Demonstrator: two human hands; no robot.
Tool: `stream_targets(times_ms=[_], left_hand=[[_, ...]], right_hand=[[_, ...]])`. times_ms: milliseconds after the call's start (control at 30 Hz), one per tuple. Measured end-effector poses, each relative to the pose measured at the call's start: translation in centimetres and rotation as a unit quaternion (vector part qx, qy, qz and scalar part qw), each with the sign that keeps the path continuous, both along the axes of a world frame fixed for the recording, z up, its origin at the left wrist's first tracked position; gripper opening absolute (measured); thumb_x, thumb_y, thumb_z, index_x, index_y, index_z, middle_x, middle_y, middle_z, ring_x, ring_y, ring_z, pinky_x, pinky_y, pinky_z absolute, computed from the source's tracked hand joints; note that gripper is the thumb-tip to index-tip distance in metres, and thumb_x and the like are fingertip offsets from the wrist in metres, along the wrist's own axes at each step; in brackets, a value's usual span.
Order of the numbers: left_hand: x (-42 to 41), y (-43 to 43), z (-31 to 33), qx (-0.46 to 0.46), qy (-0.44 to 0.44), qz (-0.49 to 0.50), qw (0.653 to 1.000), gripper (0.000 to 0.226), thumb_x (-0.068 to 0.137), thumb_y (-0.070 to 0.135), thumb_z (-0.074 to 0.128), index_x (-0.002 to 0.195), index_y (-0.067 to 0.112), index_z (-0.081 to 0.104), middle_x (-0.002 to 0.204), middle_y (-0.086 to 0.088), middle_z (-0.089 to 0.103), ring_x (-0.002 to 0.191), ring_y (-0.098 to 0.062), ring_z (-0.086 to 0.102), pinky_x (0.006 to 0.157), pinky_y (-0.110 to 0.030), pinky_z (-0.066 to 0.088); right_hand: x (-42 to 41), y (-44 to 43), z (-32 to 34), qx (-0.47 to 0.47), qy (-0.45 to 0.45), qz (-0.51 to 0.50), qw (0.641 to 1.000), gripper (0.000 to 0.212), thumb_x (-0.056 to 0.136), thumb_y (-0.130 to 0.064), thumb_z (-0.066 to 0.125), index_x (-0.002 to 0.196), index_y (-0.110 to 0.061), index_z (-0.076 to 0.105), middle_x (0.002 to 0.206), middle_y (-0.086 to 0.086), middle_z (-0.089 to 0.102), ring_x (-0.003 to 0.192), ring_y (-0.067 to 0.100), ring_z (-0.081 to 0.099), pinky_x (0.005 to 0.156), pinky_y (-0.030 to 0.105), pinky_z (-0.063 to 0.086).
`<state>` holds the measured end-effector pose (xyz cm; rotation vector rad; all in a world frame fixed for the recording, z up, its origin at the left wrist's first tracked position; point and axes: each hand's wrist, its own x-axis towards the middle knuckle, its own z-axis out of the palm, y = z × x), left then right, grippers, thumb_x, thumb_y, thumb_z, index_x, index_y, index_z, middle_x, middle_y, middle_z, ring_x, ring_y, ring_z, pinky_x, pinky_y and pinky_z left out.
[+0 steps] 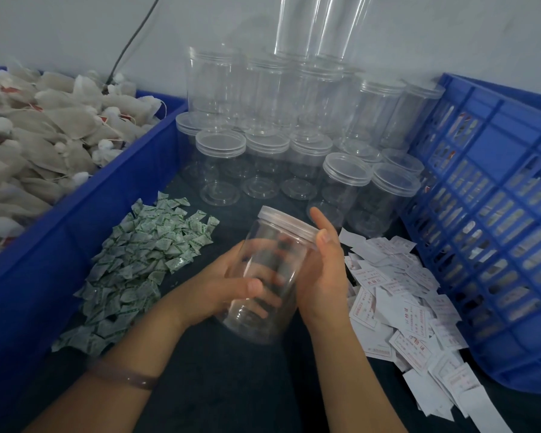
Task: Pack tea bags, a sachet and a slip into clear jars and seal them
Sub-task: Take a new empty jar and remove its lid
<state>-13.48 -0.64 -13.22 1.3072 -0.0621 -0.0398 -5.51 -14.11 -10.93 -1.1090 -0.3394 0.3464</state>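
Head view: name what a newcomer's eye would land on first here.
The tilted, lidded clear jar at the centre draws the eye first, gripped by the left hand low down and the right hand near its lid. Behind it stand stacked empty jars; tea bags fill the blue bin at left, with sachets and white slips heaped either side of the hands.

Left hand (228, 284) and right hand (324, 273) hold a tilted, lidded jar (264, 242); sachets (138, 260) left; slips (397, 307) right.

Head-worn camera looks forward and down, close over the table (247, 385).
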Motion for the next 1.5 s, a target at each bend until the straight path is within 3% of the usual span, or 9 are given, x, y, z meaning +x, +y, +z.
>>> stream_targets(times_ms=[133, 267, 533, 767, 900, 1067, 1200, 1333, 1500], left_hand=[[-0.2, 0.6, 0.3, -0.036, 0.036, -0.03, 0.998, 0.096, 0.05, 0.05, 0.09, 0.129, 0.018, 0.048, 0.103, -0.017, 0.067, 0.087, -0.036, 0.067, 0.068, -0.04, 0.056], [-0.3, 0.2, 0.3, -0.017, 0.035, 0.0, 0.999, 0.095, 0.051, 0.05, 0.09, 0.13, 0.018, 0.047, 0.102, -0.015, 0.068, 0.087, -0.034, 0.068, 0.068, -0.04, 0.057], [-0.3, 1.7, 0.6, -0.132, 0.117, -0.182, 0.967, 0.106, 0.056, 0.051, 0.087, 0.14, 0.012, 0.035, 0.113, -0.026, 0.063, 0.096, -0.043, 0.066, 0.074, -0.049, 0.056], [-0.3, 2.2, 0.6, -0.205, 0.072, -0.319, 0.923, 0.102, 0.072, 0.052, 0.076, 0.144, 0.007, 0.02, 0.122, -0.029, 0.057, 0.105, -0.043, 0.063, 0.085, -0.055, 0.051], [-0.4, 1.9, 0.7, -0.201, 0.082, -0.304, 0.927, 0.092, 0.068, 0.052, 0.079, 0.141, 0.008, 0.044, 0.12, -0.03, 0.059, 0.102, -0.046, 0.063, 0.083, -0.056, 0.052], [-0.5, 1.2, 0.5, -0.138, 0.088, -0.186, 0.969, 0.088, 0.06, 0.057, 0.083, 0.132, 0.015, 0.057, 0.113, -0.023, 0.065, 0.095, -0.038, 0.067, 0.075, -0.047, 0.057], [-0.4, 0.8, 0.7, -0.134, 0.109, -0.141, 0.975, 0.099, 0.051, 0.054, 0.088, 0.132, 0.01, 0.051, 0.109, -0.025, 0.066, 0.089, -0.038, 0.069, 0.068, -0.041, 0.057], [-0.4, 1.4, 1.0, -0.19, 0.123, -0.238, 0.944, 0.11, 0.057, 0.053, 0.086, 0.14, 0.005, 0.031, 0.113, -0.03, 0.061, 0.094, -0.044, 0.066, 0.074, -0.052, 0.057], [-0.3, 0.3, 0.2, -0.158, 0.051, -0.193, 0.967, 0.097, 0.067, 0.047, 0.083, 0.141, 0.011, 0.031, 0.117, -0.019, 0.063, 0.099, -0.032, 0.066, 0.079, -0.042, 0.056]], right_hand=[[0.1, -0.1, -0.3, -0.029, -0.021, 0.023, 0.999, 0.051, 0.077, -0.048, 0.056, 0.123, -0.028, 0.053, 0.108, 0.002, 0.068, 0.099, 0.018, 0.066, 0.103, 0.054, 0.045], [-0.1, -0.2, 0.1, -0.099, -0.05, 0.009, 0.994, 0.1, 0.036, -0.084, 0.073, 0.121, -0.038, 0.049, 0.124, 0.004, 0.063, 0.111, 0.019, 0.065, 0.098, 0.043, 0.051], [0.1, -0.1, -0.5, 0.018, -0.028, 0.014, 0.999, 0.057, 0.074, -0.036, 0.061, 0.128, -0.02, 0.052, 0.086, -0.004, 0.073, 0.081, 0.016, 0.07, 0.071, 0.03, 0.058], [-0.3, -0.2, 0.0, 0.07, -0.063, 0.043, 0.995, 0.062, 0.071, -0.044, 0.065, 0.12, -0.007, 0.056, 0.093, 0.004, 0.074, 0.087, 0.022, 0.071, 0.077, 0.037, 0.056], [-0.3, -0.2, 0.0, 0.045, -0.044, 0.014, 0.998, 0.079, 0.074, -0.05, 0.063, 0.124, 0.01, 0.053, 0.095, 0.013, 0.07, 0.089, 0.029, 0.067, 0.081, 0.045, 0.052], [0.0, -0.4, 0.1, -0.069, -0.083, -0.02, 0.994, 0.106, 0.052, -0.084, 0.069, 0.123, -0.006, 0.059, 0.115, 0.017, 0.067, 0.103, 0.032, 0.067, 0.091, 0.052, 0.053], [0.1, -0.6, 0.3, -0.043, -0.054, -0.033, 0.997, 0.077, 0.064, -0.058, 0.069, 0.119, -0.004, 0.061, 0.106, 0.011, 0.071, 0.096, 0.029, 0.069, 0.089, 0.058, 0.053], [0.2, -0.4, 0.2, 0.01, 0.012, -0.047, 0.999, 0.054, 0.076, -0.059, 0.057, 0.092, -0.011, 0.077, 0.096, 0.016, 0.072, 0.089, 0.026, 0.069, 0.081, 0.044, 0.056], [2.5, -1.5, -0.6, 0.032, 0.153, -0.095, 0.983, 0.064, 0.086, -0.069, 0.044, 0.089, -0.01, 0.071, 0.083, 0.008, 0.075, 0.073, 0.023, 0.072, 0.059, 0.03, 0.055]])
